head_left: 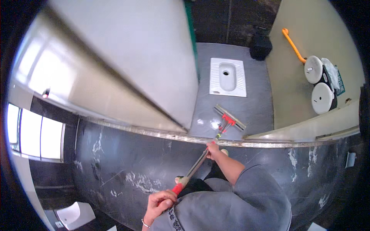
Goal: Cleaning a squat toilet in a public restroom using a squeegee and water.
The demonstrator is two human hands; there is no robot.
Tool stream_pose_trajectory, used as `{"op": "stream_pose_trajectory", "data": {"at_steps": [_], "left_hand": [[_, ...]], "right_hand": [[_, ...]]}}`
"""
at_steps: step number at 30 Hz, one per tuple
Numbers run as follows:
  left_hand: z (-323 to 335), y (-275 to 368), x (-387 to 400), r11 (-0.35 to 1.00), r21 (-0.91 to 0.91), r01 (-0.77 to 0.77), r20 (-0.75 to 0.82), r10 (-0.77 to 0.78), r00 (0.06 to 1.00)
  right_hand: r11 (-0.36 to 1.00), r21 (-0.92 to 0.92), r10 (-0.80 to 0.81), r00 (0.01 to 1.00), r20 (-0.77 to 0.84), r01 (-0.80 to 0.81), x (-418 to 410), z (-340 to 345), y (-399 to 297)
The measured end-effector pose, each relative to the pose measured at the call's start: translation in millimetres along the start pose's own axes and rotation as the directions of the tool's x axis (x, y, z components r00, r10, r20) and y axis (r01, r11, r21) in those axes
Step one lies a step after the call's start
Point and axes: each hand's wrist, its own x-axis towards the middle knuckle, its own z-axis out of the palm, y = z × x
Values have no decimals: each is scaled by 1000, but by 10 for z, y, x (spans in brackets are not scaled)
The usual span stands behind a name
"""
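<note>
Both hands are on a sponge mop (197, 164), whose metal pole runs diagonally in front of my body. My left hand (162, 202), with a bracelet at the wrist, wraps the red grip at the pole's near end. Farther along, my right hand (213, 150) is closed around the pole near a red fitting. The mop head (230, 117), with its red clamp and long pale strip, is over the grey stall floor (202, 115). It lies between the stall's threshold and a white squat toilet (227, 77).
A slotted metal drain strip (162, 135) crosses the stall entrance. Pale partitions (138, 57) flank the stall. On the right one are an orange grab bar (294, 46) and two round paper dispensers (322, 98). A black bin (260, 47) stands in the back corner. A urinal (75, 215) is lower left.
</note>
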Motion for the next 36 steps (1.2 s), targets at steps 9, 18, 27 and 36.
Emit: {"op": "stream_pose_trajectory", "data": {"at_steps": [9,18,27,36], "left_hand": [[-1214,22,-1433,986,-145,80,-125,-98,987],[-1883,-144,-1402,988,-156,-15,114,33,993],[-3210,-3,-781,927,328,-180,-37,203,978],[-5764,1528,-10,952,195,-235,-473,301,828]], "right_hand": [[979,-190,68,998,-4,-67,-930,1135,1241],[955,-257,232,911,342,-147,250,876,1428],[965,-263,126,891,436,-8,1000,2670,933],[978,-210,108,875,471,-7,1022,3958,936]]}}
